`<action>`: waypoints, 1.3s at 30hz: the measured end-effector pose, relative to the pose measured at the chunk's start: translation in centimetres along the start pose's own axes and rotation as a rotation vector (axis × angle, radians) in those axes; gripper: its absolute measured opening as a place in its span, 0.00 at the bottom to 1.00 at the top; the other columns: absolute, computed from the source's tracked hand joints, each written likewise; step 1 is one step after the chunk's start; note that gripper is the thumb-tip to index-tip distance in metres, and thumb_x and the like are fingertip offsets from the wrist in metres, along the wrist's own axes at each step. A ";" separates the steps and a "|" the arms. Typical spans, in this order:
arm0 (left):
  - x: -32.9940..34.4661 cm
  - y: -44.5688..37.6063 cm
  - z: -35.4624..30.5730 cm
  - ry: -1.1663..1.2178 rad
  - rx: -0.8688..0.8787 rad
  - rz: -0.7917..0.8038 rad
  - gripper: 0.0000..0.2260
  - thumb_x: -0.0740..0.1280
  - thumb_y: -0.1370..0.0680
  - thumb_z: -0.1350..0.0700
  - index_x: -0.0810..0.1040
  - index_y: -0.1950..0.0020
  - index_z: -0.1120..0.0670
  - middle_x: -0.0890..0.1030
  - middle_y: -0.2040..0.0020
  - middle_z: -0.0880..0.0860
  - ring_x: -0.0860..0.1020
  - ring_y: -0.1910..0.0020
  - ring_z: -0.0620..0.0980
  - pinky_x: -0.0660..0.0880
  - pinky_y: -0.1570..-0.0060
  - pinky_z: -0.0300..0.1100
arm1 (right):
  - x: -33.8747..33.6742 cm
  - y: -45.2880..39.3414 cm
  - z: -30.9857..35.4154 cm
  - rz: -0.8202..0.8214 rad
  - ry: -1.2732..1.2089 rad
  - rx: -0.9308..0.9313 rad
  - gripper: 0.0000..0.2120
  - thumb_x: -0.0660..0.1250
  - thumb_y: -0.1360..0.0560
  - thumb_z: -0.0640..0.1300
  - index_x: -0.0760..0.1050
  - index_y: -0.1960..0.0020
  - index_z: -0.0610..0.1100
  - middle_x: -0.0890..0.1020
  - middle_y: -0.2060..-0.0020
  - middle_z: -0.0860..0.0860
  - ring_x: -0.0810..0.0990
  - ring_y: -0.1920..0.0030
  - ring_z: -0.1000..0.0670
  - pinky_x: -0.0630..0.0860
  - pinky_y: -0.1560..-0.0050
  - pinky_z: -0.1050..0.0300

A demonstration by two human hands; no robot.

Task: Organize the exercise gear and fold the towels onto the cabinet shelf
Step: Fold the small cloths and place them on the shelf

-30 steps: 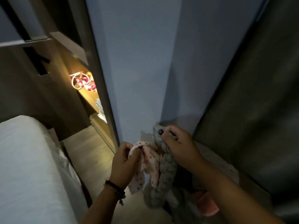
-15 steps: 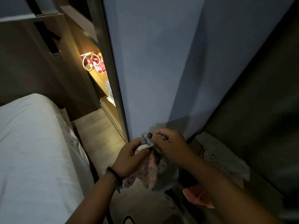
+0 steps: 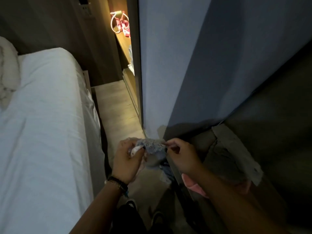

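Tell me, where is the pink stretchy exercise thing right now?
The pink exercise band lies on the lit wooden shelf at the top middle of the head view, just left of the blue door.

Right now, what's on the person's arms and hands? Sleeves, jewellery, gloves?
Both forearms are bare: no sleeves and no gloves in view. The left wrist carries a dark beaded bracelet with a lighter strand beside it. The left hand and right hand show no rings that can be made out in the dim light. Nothing shows on the right wrist.
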State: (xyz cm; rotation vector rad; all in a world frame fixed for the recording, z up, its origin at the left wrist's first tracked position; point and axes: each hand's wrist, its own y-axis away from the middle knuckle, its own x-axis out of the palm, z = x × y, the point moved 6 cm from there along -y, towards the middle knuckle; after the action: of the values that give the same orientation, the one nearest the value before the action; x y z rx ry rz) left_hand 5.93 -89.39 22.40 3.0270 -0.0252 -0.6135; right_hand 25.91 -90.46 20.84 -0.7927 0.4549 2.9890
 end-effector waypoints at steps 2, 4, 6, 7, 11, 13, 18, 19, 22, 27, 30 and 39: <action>-0.8 0.1 0.7 -0.063 0.049 -0.079 0.03 0.70 0.25 0.60 0.82 0.55 0.58 0.77 0.43 0.54 0.71 0.45 0.38 0.66 0.45 0.31 | 0.8 0.4 -1.3 0.004 0.004 0.017 0.08 0.65 0.23 0.38 0.77 0.50 0.50 0.80 0.55 0.55 0.79 0.52 0.56 0.74 0.54 0.67; -1.4 0.1 2.0 -0.107 0.064 -0.133 0.02 0.71 0.26 0.61 0.82 0.55 0.59 0.73 0.41 0.48 0.68 0.40 0.37 0.64 0.41 0.33 | 1.8 0.6 -2.9 0.003 0.030 0.027 0.08 0.65 0.23 0.37 0.77 0.50 0.49 0.79 0.56 0.55 0.77 0.54 0.58 0.72 0.54 0.68; -1.5 0.1 4.0 -0.107 0.108 -0.127 0.06 0.69 0.26 0.57 0.81 0.56 0.60 0.73 0.45 0.41 0.68 0.41 0.30 0.64 0.41 0.27 | 3.5 0.7 -4.7 0.008 0.090 0.035 0.09 0.65 0.23 0.38 0.75 0.53 0.52 0.77 0.57 0.57 0.75 0.56 0.62 0.69 0.57 0.72; -1.1 0.1 5.5 -0.107 0.099 -0.094 0.07 0.68 0.25 0.56 0.80 0.56 0.60 0.74 0.44 0.44 0.69 0.40 0.32 0.66 0.41 0.28 | 4.5 0.5 -5.8 0.014 0.126 0.034 0.09 0.65 0.24 0.37 0.75 0.54 0.52 0.77 0.57 0.57 0.75 0.57 0.62 0.68 0.57 0.72; 1.1 -0.1 13.2 -0.143 -0.097 -0.050 0.03 0.70 0.25 0.58 0.77 0.54 0.53 0.74 0.35 0.54 0.71 0.35 0.50 0.69 0.35 0.47 | 10.7 -0.6 -13.1 0.103 0.284 0.093 0.07 0.65 0.25 0.39 0.77 0.48 0.43 0.78 0.51 0.48 0.77 0.52 0.51 0.71 0.53 0.63; 2.2 0.1 16.9 -0.119 -0.113 -0.091 0.04 0.70 0.25 0.58 0.77 0.54 0.52 0.78 0.43 0.47 0.75 0.41 0.47 0.73 0.41 0.42 | 14.4 -1.4 -18.0 0.183 0.344 0.144 0.10 0.66 0.25 0.42 0.76 0.45 0.42 0.78 0.47 0.45 0.77 0.47 0.47 0.74 0.47 0.56; 6.0 0.9 26.8 -0.017 -0.165 -0.166 0.10 0.70 0.26 0.59 0.79 0.46 0.49 0.79 0.56 0.39 0.76 0.56 0.27 0.67 0.60 0.19 | 22.9 -4.0 -30.8 0.353 0.509 0.287 0.16 0.63 0.23 0.43 0.72 0.36 0.42 0.72 0.36 0.45 0.73 0.39 0.45 0.71 0.38 0.55; 6.9 0.9 28.7 -0.002 -0.169 -0.183 0.09 0.71 0.26 0.60 0.80 0.48 0.49 0.80 0.57 0.39 0.76 0.57 0.26 0.67 0.61 0.19 | 24.3 -4.7 -33.1 0.385 0.560 0.296 0.16 0.62 0.23 0.44 0.72 0.36 0.42 0.72 0.36 0.45 0.73 0.38 0.44 0.71 0.38 0.55; 9.5 1.0 34.9 0.034 -0.189 -0.229 0.09 0.70 0.26 0.63 0.79 0.54 0.50 0.79 0.60 0.39 0.76 0.60 0.27 0.67 0.63 0.20 | 28.5 -6.5 -39.8 0.483 0.645 0.335 0.21 0.63 0.24 0.46 0.68 0.32 0.43 0.66 0.33 0.44 0.70 0.35 0.42 0.68 0.37 0.54; 13.4 0.5 44.3 0.013 -0.206 -0.235 0.09 0.69 0.26 0.64 0.77 0.55 0.49 0.78 0.62 0.39 0.77 0.61 0.28 0.67 0.63 0.20 | 33.7 -9.7 -49.3 0.421 0.599 0.476 0.32 0.63 0.24 0.48 0.54 0.24 0.44 0.57 0.26 0.41 0.62 0.28 0.40 0.63 0.29 0.54; 15.6 -0.2 49.5 0.027 -0.230 -0.211 0.10 0.69 0.25 0.63 0.77 0.57 0.47 0.81 0.62 0.42 0.79 0.61 0.35 0.69 0.62 0.23 | 36.0 -11.7 -54.1 0.392 0.562 0.517 0.36 0.63 0.23 0.49 0.49 0.22 0.45 0.53 0.24 0.39 0.56 0.25 0.40 0.59 0.29 0.56; 18.0 -2.9 56.3 0.158 -0.293 -0.260 0.02 0.66 0.28 0.50 0.77 0.60 0.45 0.82 0.65 0.43 0.81 0.67 0.42 0.76 0.67 0.33 | 39.5 -14.5 -62.6 0.353 0.602 0.651 0.32 0.63 0.23 0.52 0.55 0.24 0.47 0.43 0.23 0.40 0.50 0.24 0.38 0.56 0.27 0.51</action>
State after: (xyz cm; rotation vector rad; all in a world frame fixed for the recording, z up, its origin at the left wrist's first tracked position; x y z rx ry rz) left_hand 0.56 -89.69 -36.48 2.7989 0.4315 -0.3523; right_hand 22.96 -96.57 -54.29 -1.6160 1.6142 2.4891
